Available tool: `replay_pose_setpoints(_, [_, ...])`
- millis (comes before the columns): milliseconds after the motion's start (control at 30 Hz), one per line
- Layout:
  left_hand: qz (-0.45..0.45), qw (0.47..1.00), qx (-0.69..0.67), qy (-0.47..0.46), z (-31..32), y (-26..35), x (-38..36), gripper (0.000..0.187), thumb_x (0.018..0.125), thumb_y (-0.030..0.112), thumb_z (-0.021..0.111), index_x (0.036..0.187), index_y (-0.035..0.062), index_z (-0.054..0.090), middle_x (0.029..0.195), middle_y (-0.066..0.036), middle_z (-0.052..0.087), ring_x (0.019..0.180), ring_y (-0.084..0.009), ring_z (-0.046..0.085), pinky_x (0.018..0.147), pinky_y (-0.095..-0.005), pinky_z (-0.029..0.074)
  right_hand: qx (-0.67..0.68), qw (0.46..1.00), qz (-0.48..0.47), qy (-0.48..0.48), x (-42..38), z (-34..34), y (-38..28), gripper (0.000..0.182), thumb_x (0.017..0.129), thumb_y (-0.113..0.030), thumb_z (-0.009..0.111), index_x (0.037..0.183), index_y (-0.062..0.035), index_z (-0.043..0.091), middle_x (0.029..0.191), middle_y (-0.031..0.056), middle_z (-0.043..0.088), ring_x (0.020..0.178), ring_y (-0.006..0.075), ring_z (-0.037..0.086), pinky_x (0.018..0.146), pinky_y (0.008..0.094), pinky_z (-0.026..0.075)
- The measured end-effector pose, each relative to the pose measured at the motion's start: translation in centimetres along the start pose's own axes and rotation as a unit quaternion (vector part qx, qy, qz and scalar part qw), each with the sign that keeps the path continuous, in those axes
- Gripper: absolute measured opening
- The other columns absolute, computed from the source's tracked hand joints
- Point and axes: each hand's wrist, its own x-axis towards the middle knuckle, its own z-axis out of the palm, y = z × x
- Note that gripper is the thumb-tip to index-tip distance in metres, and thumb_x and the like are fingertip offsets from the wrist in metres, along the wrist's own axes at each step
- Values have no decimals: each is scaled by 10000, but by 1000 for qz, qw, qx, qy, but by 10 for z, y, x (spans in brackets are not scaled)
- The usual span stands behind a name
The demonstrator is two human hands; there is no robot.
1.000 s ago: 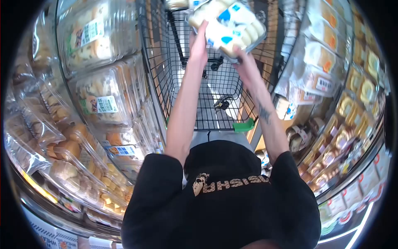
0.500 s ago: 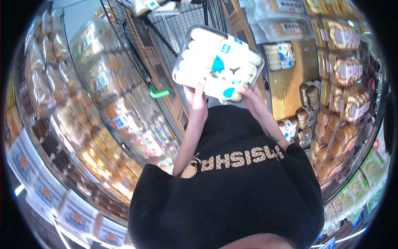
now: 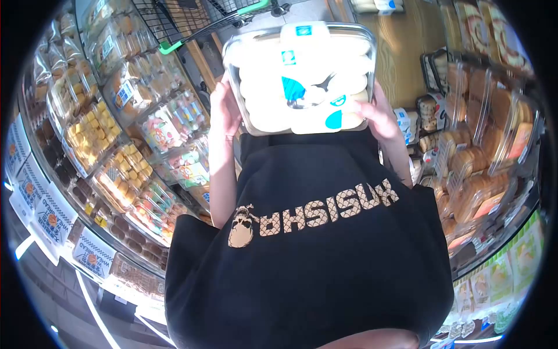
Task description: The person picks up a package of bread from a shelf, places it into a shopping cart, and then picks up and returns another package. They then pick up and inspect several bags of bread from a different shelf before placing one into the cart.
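boxed bread lines both sides of the shop, with a cart at the upper left and a wooden surface at the upper right, smaller boxes gathered by its near edge.

between them, above the near hem of the black shirt, a clear pack of pale rolls is up in the air, carried only by the hands. the left hand holds it at the left edge, its fingertips hidden; the right hand grips near the lower right corner, thumb over the front, the other fingers mostly out of sight. how firmly either presses, i cannot tell.

to hold it well, keep the force on the stiff side edges and let fingers under the tray bear the weight, since thin clear plastic would probably buckle if squeezed, and the rolls look soft. level hands should stop them sliding to one end. strong glare washes out the print on the label; a slight tilt would likely clear it, and the right thumb is best left at the corner, off the label's middle.
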Motion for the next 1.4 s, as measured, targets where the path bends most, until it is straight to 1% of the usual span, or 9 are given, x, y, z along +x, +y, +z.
replay_pose_setpoints(333, [-108, 993, 33, -16, 16, -48, -2, 550, 824, 352, 572, 1232, 25, 401, 1127, -87, 534, 1018, -181, 543, 873, -325, 458, -30, 997, -38, 55, -22, -31, 18, 620, 841, -365, 552, 1273, 40, 367, 1197, 124, 489, 1110, 199, 464, 952, 307, 352])
replay_pose_setpoints(433, [-98, 992, -79, 13, 43, -56, 1, 494, 841, 359, 541, 1189, 26, 429, 1072, -85, 554, 972, -171, 563, 844, -311, 475, 335, 938, 9, 91, -24, -42, 20, 640, 907, -518, 335, 1299, -13, 359, 1239, 111, 486, 1153, 231, 451, 990, 360, 335])
replay_pose_setpoints(533, [-61, 996, -43, 52, 65, -63, 0, 524, 839, 375, 522, 1217, 30, 414, 1125, -95, 533, 1029, -208, 535, 888, -362, 448, 398, 915, -31, 60, -25, -48, 36, 605, 912, -464, 380, 1326, -32, 291, 1261, 105, 446, 1174, 224, 423, 996, 383, 324])
replay_pose_setpoints(600, [-34, 998, -1, 59, 76, -65, -1, 609, 837, 378, 512, 1299, 24, 335, 1259, -118, 456, 1152, -252, 460, 975, -411, 378, 229, 960, -150, 61, -22, -43, 41, 612, 896, -305, 500, 1355, -55, 182, 1282, 86, 391, 1201, 209, 385, 993, 386, 322])
replay_pose_setpoints(733, [0, 997, 24, 68, 83, -84, -2, 616, 857, 313, 500, 1348, 39, 248, 1349, -127, 354, 1265, -250, 325, 1063, -429, 231, 227, 957, -125, 132, -8, -24, 34, 755, 792, -38, 621, 1352, -58, 114, 1283, 93, 361, 1222, 189, 356, 1000, 363, 324])
replay_pose_setpoints(900, [28, 997, 53, 45, 87, -79, -5, 706, 830, 185, 562, 1389, 64, 148, 1366, -127, 304, 1256, -242, 328, 1039, -392, 268, 263, 951, -93, 134, 0, -30, 32, 697, 786, -52, 633, 1312, -50, 175, 1280, 96, 367, 1219, 201, 369, 1001, 381, 331])
replay_pose_setpoints(1100, [-6, 997, 67, -47, 71, -69, 3, 728, 817, 247, 600, 1383, 71, 177, 1363, -106, 317, 1253, -242, 331, 1039, -416, 256, 167, 964, -165, 123, -3, -35, 25, 764, 732, -45, 685, 1312, -65, 187, 1268, 96, 375, 1203, 199, 386, 987, 371, 357])
replay_pose_setpoints(1200, [-47, 996, 53, -53, 75, -61, 11, 795, 755, 447, 640, 1348, 53, 287, 1338, -100, 374, 1240, -246, 356, 1038, -439, 258, 130, 964, -206, 107, -5, -38, 15, 822, 685, -8, 714, 1318, -77, 194, 1266, 98, 376, 1203, 197, 383, 986, 365, 362])
replay_pose_setpoints(1400, [-48, 988, 72, -124, 74, -60, 23, 706, 792, 324, 641, 1344, 65, 284, 1327, -86, 376, 1227, -241, 366, 1005, -428, 302, 101, 966, -223, 85, -5, -50, 15, 863, 666, 5, 725, 1335, -78, 187, 1277, 100, 368, 1207, 205, 382, 992, 366, 356])
